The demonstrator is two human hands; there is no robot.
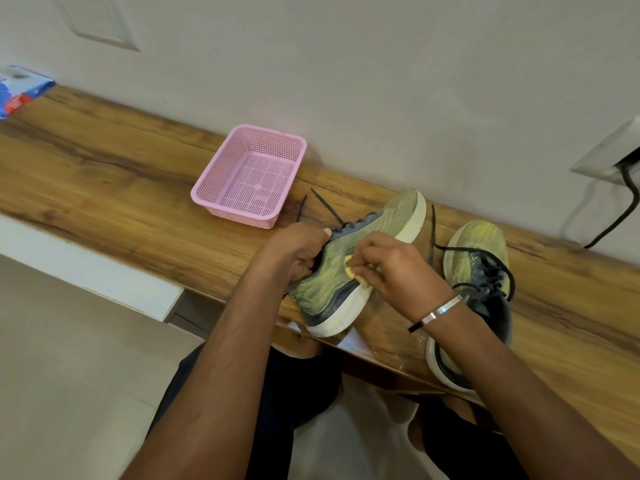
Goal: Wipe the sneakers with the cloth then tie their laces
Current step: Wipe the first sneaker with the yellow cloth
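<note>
The wiping step is under way. On the wooden worktop [104,161], the left hand [298,252] grips the near sneaker [349,265] at its collar, tipping it on its side. The right hand [398,268] pinches a small yellow cloth [349,271] against the sneaker's mesh flank, just above the white sole. The second sneaker [478,271] sits just beside, its laces [485,268] loose. Next, I'd guess, more strokes along the sole, then the other sneaker, before any tying.

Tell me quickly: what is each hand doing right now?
Left hand: grips the sneaker at its collar.
Right hand: pinches the cloth against the sneaker.
</note>
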